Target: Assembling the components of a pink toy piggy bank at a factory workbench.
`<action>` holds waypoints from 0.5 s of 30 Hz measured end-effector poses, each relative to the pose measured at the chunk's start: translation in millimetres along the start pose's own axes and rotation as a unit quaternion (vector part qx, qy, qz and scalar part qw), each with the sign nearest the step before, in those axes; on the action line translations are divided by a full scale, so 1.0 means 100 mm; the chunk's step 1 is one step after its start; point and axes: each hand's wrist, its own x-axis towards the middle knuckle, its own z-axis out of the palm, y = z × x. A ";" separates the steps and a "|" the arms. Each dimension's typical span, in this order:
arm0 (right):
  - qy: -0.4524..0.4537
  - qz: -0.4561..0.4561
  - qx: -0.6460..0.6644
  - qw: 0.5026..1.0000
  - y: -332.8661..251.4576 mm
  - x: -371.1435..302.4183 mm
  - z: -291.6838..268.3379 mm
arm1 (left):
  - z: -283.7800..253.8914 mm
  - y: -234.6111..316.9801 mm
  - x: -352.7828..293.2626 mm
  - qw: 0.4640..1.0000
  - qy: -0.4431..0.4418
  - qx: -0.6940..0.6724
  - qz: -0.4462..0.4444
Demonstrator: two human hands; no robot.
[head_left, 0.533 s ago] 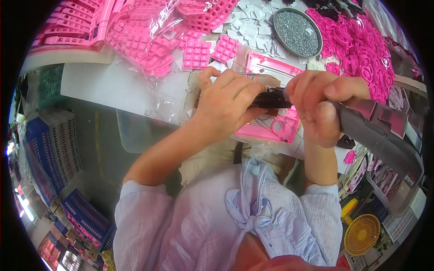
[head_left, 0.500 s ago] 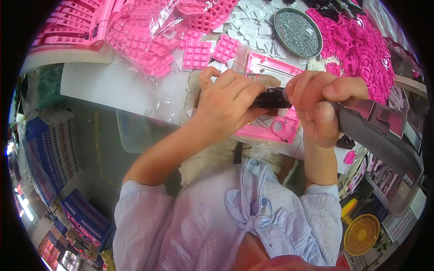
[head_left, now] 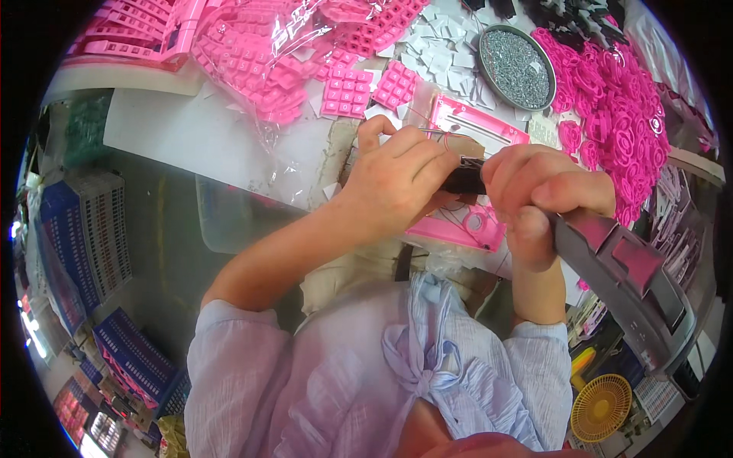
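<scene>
My left hand [head_left: 401, 172] pinches a small black part [head_left: 463, 179] above an open pink plastic case [head_left: 458, 229]. Thin wires run around the part, and my fingers cover much of it. In my right fist [head_left: 546, 195] is a bulky dark grey tool [head_left: 622, 282] that looks like a power screwdriver. Its body slants down toward the lower right, and its front end meets the black part. Just beyond my left hand lie pink number keypads [head_left: 347, 93]. A piece of brown cardboard [head_left: 466, 145] shows behind the black part.
A round dish [head_left: 517, 67] of small metal screws stands at the back. Right of it is a heap of pink loops [head_left: 611, 130]; left are scattered white paper pieces [head_left: 435, 42] and a clear bag of pink keypads [head_left: 263, 69]. A yellow fan [head_left: 602, 407] is at lower right.
My right hand and the power screwdriver have shifted slightly downward, the tool tilting more steeply. My left hand has moved a little right with the black part. The whole view has shifted slightly.
</scene>
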 end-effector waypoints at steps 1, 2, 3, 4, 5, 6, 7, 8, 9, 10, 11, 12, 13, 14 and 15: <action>-0.007 0.000 0.004 1.000 0.01 0.00 0.01 | 0.00 0.00 -0.01 1.000 0.001 0.003 0.006; -0.021 0.003 0.014 1.000 0.02 0.03 0.00 | 0.00 -0.01 -0.02 1.000 0.002 0.006 0.013; -0.026 0.012 -0.002 1.000 0.03 0.05 0.01 | -0.01 -0.01 -0.03 1.000 0.000 0.005 0.010; -0.032 0.024 -0.021 0.999 0.01 0.06 0.02 | 0.00 -0.01 -0.01 1.000 -0.002 -0.001 0.009; -0.028 0.041 -0.065 0.997 -0.02 0.07 0.04 | 0.00 -0.01 -0.01 1.000 -0.004 -0.006 0.007; -0.010 0.062 -0.076 0.995 -0.03 0.06 0.04 | -0.01 -0.01 0.00 1.000 -0.005 -0.005 0.006; 0.009 0.084 -0.086 0.993 -0.05 0.05 0.04 | 0.00 -0.01 0.00 1.000 -0.004 -0.004 0.006; 0.043 0.110 -0.063 0.991 -0.05 -0.01 0.03 | 0.01 -0.01 0.00 1.000 -0.004 -0.004 0.006; 0.065 0.136 -0.044 0.988 -0.06 -0.01 0.00 | 0.00 -0.01 -0.01 1.000 -0.018 -0.003 -0.001; 0.088 0.163 -0.023 0.982 -0.06 -0.03 -0.03 | -0.02 -0.03 -0.04 0.999 -0.031 -0.002 -0.008; 0.100 0.190 -0.007 0.977 -0.07 -0.01 -0.10 | -0.02 -0.03 -0.06 0.999 -0.045 -0.001 -0.015; 0.112 0.217 0.010 0.970 -0.09 0.01 -0.18 | -0.01 -0.03 -0.04 0.999 -0.042 -0.005 -0.019; 0.078 0.249 -0.042 0.965 -0.12 -0.02 -0.25 | -0.03 -0.03 -0.02 0.999 -0.039 -0.006 -0.026; 0.042 0.277 -0.096 0.955 -0.16 -0.06 -0.32 | -0.03 -0.03 0.00 0.999 -0.037 -0.009 -0.031; -0.038 0.305 -0.222 0.925 -0.25 -0.18 -0.41 | -0.03 -0.04 0.02 0.999 -0.046 -0.006 -0.028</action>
